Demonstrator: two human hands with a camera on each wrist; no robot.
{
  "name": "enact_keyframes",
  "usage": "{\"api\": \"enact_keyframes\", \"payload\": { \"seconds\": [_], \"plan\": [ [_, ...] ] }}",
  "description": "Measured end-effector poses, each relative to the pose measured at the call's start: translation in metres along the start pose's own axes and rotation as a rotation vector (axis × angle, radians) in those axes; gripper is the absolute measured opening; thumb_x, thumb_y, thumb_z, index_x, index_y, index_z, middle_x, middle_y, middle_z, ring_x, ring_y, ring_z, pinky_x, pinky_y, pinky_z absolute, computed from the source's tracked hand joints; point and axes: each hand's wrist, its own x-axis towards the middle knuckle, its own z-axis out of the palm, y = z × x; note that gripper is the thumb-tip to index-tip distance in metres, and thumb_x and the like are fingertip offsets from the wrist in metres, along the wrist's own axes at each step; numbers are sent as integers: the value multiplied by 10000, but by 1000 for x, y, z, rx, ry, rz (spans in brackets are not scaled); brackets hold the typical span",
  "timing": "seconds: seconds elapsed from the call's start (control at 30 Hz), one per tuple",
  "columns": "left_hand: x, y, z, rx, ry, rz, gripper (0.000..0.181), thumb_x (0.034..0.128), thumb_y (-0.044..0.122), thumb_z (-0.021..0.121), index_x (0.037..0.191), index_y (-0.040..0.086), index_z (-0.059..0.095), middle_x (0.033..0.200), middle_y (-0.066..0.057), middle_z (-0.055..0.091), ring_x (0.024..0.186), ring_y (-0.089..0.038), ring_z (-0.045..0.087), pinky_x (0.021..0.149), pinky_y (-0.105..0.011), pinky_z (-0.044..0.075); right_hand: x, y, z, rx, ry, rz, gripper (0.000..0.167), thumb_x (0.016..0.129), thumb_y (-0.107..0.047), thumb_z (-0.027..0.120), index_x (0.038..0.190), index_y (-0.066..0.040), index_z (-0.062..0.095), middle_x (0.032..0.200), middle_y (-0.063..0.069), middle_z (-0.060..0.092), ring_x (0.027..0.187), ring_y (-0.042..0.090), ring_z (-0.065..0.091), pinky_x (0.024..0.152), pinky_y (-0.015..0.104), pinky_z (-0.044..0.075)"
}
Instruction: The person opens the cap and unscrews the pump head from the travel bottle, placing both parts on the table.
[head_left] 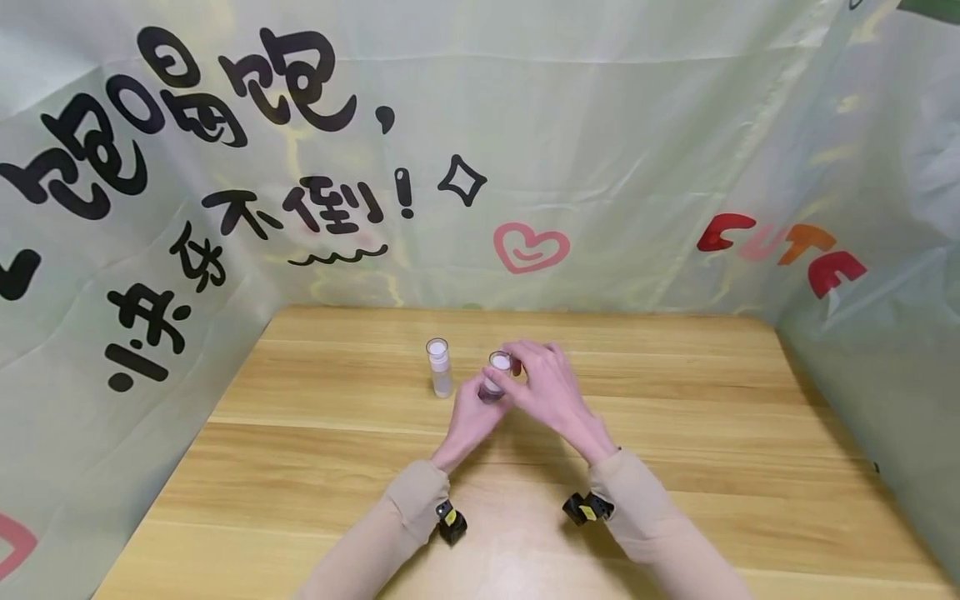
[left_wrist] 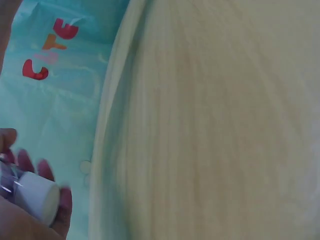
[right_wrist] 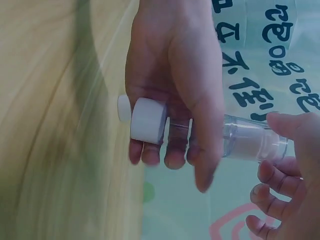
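Note:
My left hand [head_left: 480, 414] grips a small bottle [head_left: 497, 377] with a clear cap and a thick white base, held tilted above the table. Its fingers curl round the bottle's middle, and the white base [right_wrist: 148, 120] sticks out past them in the right wrist view. Thumb and index finger of my right hand [head_left: 549, 390] pinch the clear cap [right_wrist: 255, 140] at the other end. In the left wrist view only the white base and part of the left hand [left_wrist: 25, 220] show. A similar small bottle [head_left: 440, 371] stands upright just left of the hands.
The wooden table [head_left: 315, 467] stretches out on all sides of the hands. A pale printed cloth [head_left: 637, 167] with lettering and hearts hangs behind it and along both sides. Small black cameras [head_left: 452, 525] are strapped to both wrists.

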Motion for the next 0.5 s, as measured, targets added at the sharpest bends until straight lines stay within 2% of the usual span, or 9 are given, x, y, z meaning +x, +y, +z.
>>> {"api": "enact_keyframes", "payload": {
  "seconds": [0.07, 0.13, 0.27, 0.37, 0.5],
  "plan": [
    [0, 0, 2, -20, 1, 9, 245, 812, 37, 704, 1051, -4, 734, 880, -193, 741, 720, -48, 586, 727, -214, 513, -3, -2, -1, 25, 3, 9, 336, 892, -344, 736, 1079, -65, 714, 928, 68, 739, 799, 197, 641, 891, 460, 452],
    [-1, 1, 3, -34, -3, 19, 199, 804, 15, 688, 992, -21, 741, 771, -173, 717, 645, -17, 538, 667, -195, 480, -5, -2, -1, 46, 8, 13, 323, 890, -344, 735, 1065, -73, 712, 865, 41, 718, 746, 168, 602, 845, 417, 439],
    [-4, 1, 5, -36, -21, 40, 69, 792, -2, 670, 834, -41, 709, 574, -26, 558, 540, -1, 443, 571, -191, 406, -9, -2, -3, 102, 10, 27, 270, 877, -328, 746, 998, -89, 709, 682, -28, 584, 619, 96, 457, 754, 323, 369],
    [-7, 2, 6, -16, -34, 56, 56, 788, 11, 671, 744, -20, 657, 559, 64, 478, 523, 8, 422, 552, -185, 386, -11, -1, -5, 131, -6, 47, 267, 862, -336, 762, 963, -94, 713, 647, -51, 555, 584, 67, 432, 705, 272, 358],
    [-8, 0, 7, 11, -49, 79, 77, 793, 50, 690, 742, 9, 650, 580, 25, 541, 551, -1, 454, 569, -187, 413, -13, 0, -9, 153, -50, 82, 287, 849, -354, 781, 937, -88, 717, 641, -42, 563, 567, 55, 444, 580, 214, 371]
  ]
}}
